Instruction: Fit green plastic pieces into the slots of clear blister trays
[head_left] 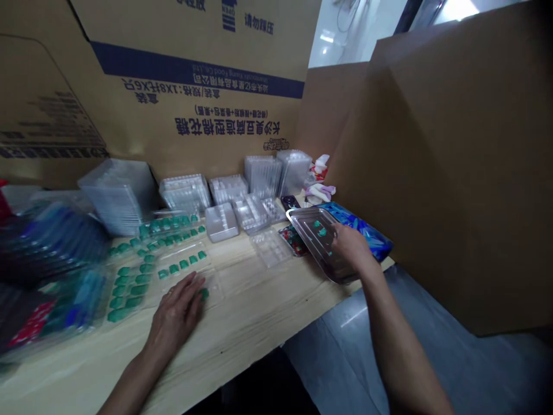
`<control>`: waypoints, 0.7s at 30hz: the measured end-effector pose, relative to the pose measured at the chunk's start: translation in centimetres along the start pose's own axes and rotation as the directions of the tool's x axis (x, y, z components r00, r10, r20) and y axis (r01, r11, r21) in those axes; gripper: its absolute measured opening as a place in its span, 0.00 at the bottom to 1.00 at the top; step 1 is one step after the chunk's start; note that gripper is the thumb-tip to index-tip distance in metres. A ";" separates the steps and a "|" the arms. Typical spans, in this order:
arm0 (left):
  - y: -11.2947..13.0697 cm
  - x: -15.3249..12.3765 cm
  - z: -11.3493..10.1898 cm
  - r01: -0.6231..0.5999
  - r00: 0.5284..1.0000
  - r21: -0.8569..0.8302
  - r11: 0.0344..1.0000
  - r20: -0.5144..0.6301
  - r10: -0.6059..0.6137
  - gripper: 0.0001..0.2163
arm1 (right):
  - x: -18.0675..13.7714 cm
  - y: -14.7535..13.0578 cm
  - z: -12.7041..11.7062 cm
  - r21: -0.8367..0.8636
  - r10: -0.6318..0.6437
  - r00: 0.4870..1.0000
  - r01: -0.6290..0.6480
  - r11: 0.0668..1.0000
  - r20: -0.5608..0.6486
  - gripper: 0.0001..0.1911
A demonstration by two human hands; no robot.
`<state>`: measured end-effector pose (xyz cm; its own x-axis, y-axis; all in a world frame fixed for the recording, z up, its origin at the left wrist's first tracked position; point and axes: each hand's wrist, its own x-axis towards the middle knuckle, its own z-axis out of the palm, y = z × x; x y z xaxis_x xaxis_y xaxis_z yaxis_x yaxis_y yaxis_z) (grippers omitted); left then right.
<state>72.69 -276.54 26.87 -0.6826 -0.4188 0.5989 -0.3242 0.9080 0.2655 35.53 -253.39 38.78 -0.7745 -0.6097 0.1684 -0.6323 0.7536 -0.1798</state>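
Left hand fingers spread, tips at green piece; right hand fingers together on steel tray

Green candies lie in rows in a clear plastic tray at left; a tilted steel tray at right holds several.

Head view, looking down at tabletop

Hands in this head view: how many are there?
2: the left hand lies on the wooden table beside a green piece; the right hand is on a metal tray. Neither is hidden.
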 end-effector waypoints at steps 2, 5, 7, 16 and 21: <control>0.7 0.4 -0.1 0.038 0.998 -0.071 0.997 -0.041 -0.041 0.13 | 1.5 3.0 0.4 -0.144 0.158 0.970 -0.133 0.981 0.183 0.21; 2.2 1.0 -0.1 0.048 0.998 -0.194 0.980 -0.024 -0.054 0.11 | 2.2 5.1 1.3 -0.211 0.202 0.943 -0.148 0.966 0.263 0.20; 3.7 1.5 -0.1 0.087 0.996 -0.280 0.956 0.009 -0.088 0.12 | 2.0 5.1 1.5 -0.200 0.184 0.957 -0.139 0.970 0.225 0.20; 13.1 5.2 0.1 0.648 0.634 -0.740 -0.181 0.656 -0.409 0.20 | -7.4 -8.8 2.5 0.612 -0.562 0.823 0.487 0.623 -0.083 0.11; 12.0 4.8 0.0 0.600 0.576 -0.707 -0.374 0.706 -0.412 0.20 | -11.2 -14.6 5.8 0.687 -0.687 0.719 0.554 0.470 -0.110 0.16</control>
<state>65.52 -267.65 32.90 -0.7221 -0.6242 -0.2981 0.1747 -0.5815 0.7945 53.38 -258.99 33.87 -0.1205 -0.9286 0.3511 -0.7382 -0.1527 -0.6571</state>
